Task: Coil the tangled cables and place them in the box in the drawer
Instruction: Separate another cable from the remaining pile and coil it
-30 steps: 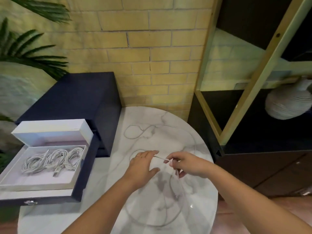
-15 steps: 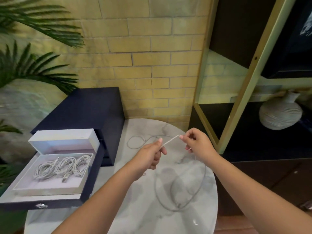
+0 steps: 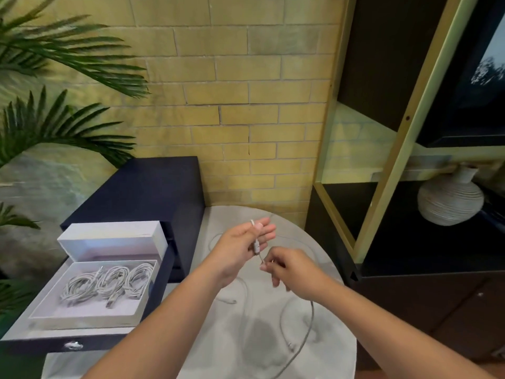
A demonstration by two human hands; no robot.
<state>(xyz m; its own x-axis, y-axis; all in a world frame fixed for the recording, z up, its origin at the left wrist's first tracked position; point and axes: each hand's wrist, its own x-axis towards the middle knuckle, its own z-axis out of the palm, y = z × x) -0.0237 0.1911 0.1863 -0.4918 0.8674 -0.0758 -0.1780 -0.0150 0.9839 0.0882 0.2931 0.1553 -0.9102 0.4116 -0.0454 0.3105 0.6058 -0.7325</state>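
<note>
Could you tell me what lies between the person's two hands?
In the head view, a short stretch of white cable runs from the left hand to the right hand.

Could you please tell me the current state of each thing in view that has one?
drawer, pulled open.
box, open, lid up.
coiled cables, three bundles lying in the box.
cable, uncoiled, trailing onto the table.
left hand, grips the cable near its plug.
right hand, pinches the cable lower down.

home living room | brick wall (image 3: 246, 77) | vase (image 3: 451, 198) | plant (image 3: 54, 50)
</note>
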